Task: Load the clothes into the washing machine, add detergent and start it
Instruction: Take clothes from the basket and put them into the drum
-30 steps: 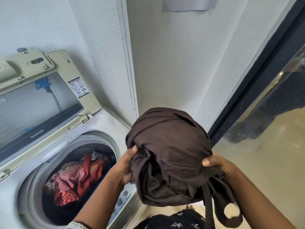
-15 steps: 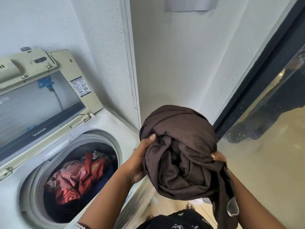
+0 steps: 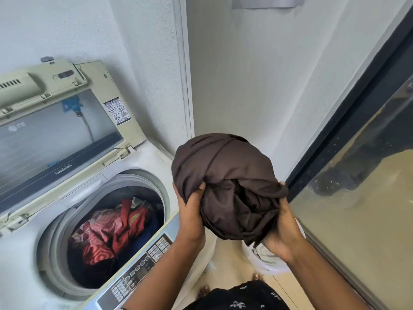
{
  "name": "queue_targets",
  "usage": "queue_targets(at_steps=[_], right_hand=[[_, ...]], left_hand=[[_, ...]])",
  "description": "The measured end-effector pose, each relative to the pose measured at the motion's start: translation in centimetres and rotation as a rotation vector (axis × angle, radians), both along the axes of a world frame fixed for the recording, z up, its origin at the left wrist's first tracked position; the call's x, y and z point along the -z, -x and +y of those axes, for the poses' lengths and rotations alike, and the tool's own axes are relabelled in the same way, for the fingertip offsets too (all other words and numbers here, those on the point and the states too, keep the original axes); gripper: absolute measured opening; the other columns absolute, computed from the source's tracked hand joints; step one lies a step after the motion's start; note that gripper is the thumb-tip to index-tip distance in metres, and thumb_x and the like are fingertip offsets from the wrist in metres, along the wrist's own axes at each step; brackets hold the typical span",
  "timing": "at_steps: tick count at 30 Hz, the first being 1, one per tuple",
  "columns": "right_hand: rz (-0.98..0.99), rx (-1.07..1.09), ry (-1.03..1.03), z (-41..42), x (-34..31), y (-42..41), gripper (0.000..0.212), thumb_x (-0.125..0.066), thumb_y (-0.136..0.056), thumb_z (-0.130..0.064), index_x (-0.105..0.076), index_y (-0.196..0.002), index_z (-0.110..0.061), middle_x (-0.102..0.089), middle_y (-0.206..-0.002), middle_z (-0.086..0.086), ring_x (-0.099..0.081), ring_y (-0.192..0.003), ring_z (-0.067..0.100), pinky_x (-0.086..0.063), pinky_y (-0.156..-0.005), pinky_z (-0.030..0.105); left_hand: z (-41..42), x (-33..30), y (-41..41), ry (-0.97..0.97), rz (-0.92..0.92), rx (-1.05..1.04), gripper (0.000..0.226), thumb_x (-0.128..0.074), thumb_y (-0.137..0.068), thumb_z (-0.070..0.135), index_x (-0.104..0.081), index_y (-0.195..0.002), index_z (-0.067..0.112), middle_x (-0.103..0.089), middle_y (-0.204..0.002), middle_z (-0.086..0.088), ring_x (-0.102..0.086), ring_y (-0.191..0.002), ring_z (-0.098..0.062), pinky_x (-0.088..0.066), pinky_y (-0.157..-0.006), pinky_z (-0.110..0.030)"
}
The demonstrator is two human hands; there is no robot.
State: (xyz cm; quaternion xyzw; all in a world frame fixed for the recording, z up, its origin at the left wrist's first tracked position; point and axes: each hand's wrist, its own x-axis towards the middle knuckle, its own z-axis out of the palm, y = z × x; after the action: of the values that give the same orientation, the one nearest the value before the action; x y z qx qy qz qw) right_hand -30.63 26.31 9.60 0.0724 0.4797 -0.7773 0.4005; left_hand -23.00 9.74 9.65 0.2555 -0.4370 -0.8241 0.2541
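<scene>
Gripping the brown bundle (image 3: 225, 182) from both sides: left hand (image 3: 190, 218) curls its fingers into the cloth, right hand (image 3: 282, 238) cups it from beneath, fingertips buried in folds. Left of the fingers, washing machine (image 3: 154, 157) drum (image 3: 107, 231) gapes open, red clothes (image 3: 111, 233) inside; lid (image 3: 62, 130) raised, cut off at frame edge.

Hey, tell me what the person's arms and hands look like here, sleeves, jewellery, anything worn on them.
Both forearms are bare as far as the frame shows, with no sleeve in view. The left hand and the right hand wear no gloves, and no ring or watch shows on the visible parts. The fingers have short, unpainted nails. At the bottom edge is a black garment with small white motifs.
</scene>
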Motion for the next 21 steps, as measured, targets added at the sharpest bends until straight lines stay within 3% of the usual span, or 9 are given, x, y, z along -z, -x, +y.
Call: queue_targets(at_steps=[1, 3, 6, 8, 11, 13, 17, 19, 21], right_hand=[[0.002, 0.014, 0.075, -0.5, -0.1, -0.2, 0.063, -0.065, -0.076, -0.067, -0.073, -0.119, -0.021, -0.067, -0.128, 0.006, -0.063, -0.119, 0.025, -0.044, -0.108, 0.049], [0.052, 0.009, 0.157, -1.3, -0.2, -0.4, 0.097, -0.092, -0.048, -0.057, -0.063, -0.131, -0.018, -0.065, -0.132, 0.007, -0.062, -0.121, 0.024, -0.047, -0.104, 0.046], [0.121, -0.035, 0.134, -3.1, -0.3, -0.2, 0.117, -0.101, -0.037, -0.038, -0.051, -0.141, -0.018, -0.063, -0.135, 0.008, -0.062, -0.121, 0.026, -0.051, -0.100, 0.041], [0.172, -0.084, 0.121, -4.7, -0.5, 0.2, 0.114, -0.100, -0.040, -0.036, -0.050, -0.141, -0.019, -0.063, -0.135, 0.009, -0.062, -0.121, 0.028, -0.052, -0.100, 0.041], [0.218, -0.176, 0.125, -7.6, -0.3, 0.5, 0.110, -0.097, -0.045, -0.037, -0.049, -0.142, -0.019, -0.063, -0.134, 0.009, -0.062, -0.121, 0.030, -0.052, -0.100, 0.043], [0.217, -0.255, 0.143, -9.9, 0.3, 0.3, 0.106, -0.096, -0.049, -0.034, -0.048, -0.142, -0.019, -0.063, -0.134, 0.010, -0.061, -0.122, 0.031, -0.050, -0.103, 0.046], [0.194, -0.418, 0.142, -14.7, 1.9, -0.9, 0.086, -0.087, -0.065, -0.023, -0.048, -0.141, -0.019, -0.063, -0.133, 0.011, -0.059, -0.123, 0.033, -0.048, -0.104, 0.047], [0.184, -0.500, 0.087, -17.3, 2.9, -1.6, 0.072, -0.079, -0.073, -0.022, -0.049, -0.139, -0.020, -0.064, -0.132, 0.011, -0.061, -0.121, 0.031, -0.053, -0.097, 0.043], [0.162, -0.564, 0.035, -19.8, 4.0, -2.3, 0.074, -0.080, -0.075, -0.028, -0.047, -0.140, -0.021, -0.065, -0.131, 0.009, -0.062, -0.119, 0.030, -0.054, -0.095, 0.043]], left_hand=[[0.1, -0.2, -0.2, -0.072, 0.016, -0.001, 0.083, -0.078, -0.070, 0.047, -0.049, -0.140, 0.013, -0.058, -0.138, -0.009, -0.053, -0.129, -0.026, -0.034, -0.114, -0.050], [-0.1, -0.7, -0.8, -0.179, 0.037, 0.042, 0.056, -0.066, -0.081, 0.038, -0.059, -0.130, 0.012, -0.065, -0.129, -0.006, -0.059, -0.123, -0.022, -0.040, -0.110, -0.042], [-2.0, -1.0, -2.0, -0.167, 0.061, 0.083, 0.040, -0.061, -0.084, 0.030, -0.064, -0.120, 0.015, -0.071, -0.119, -0.002, -0.066, -0.111, -0.016, -0.052, -0.091, -0.031], [-3.9, -0.6, -3.2, -0.120, 0.029, 0.043, 0.050, -0.062, -0.080, 0.027, -0.060, -0.127, 0.011, -0.069, -0.122, -0.004, -0.065, -0.113, -0.018, -0.053, -0.090, -0.030], [-6.3, 0.3, -5.4, -0.037, -0.033, 0.000, 0.069, -0.072, -0.073, 0.026, -0.052, -0.137, 0.010, -0.062, -0.134, -0.009, -0.057, -0.125, -0.026, -0.043, -0.106, -0.045], [-7.9, 0.7, -7.1, -0.034, -0.061, -0.056, 0.072, -0.074, -0.070, 0.027, -0.052, -0.137, 0.013, -0.061, -0.133, -0.010, -0.057, -0.124, -0.030, -0.043, -0.105, -0.053], [-10.5, 2.0, -10.5, -0.063, -0.086, -0.209, 0.069, -0.074, -0.071, 0.021, -0.053, -0.136, 0.012, -0.063, -0.131, -0.011, -0.058, -0.123, -0.031, -0.048, -0.100, -0.048], [-11.5, 2.7, -12.3, -0.090, -0.120, -0.291, 0.060, -0.069, -0.077, 0.016, -0.055, -0.135, 0.012, -0.065, -0.129, -0.009, -0.059, -0.121, -0.029, -0.048, -0.100, -0.045], [-12.2, 3.5, -13.8, -0.133, -0.154, -0.351, 0.046, -0.063, -0.086, 0.013, -0.058, -0.132, 0.012, -0.067, -0.125, -0.007, -0.062, -0.117, -0.025, -0.048, -0.099, -0.042]])
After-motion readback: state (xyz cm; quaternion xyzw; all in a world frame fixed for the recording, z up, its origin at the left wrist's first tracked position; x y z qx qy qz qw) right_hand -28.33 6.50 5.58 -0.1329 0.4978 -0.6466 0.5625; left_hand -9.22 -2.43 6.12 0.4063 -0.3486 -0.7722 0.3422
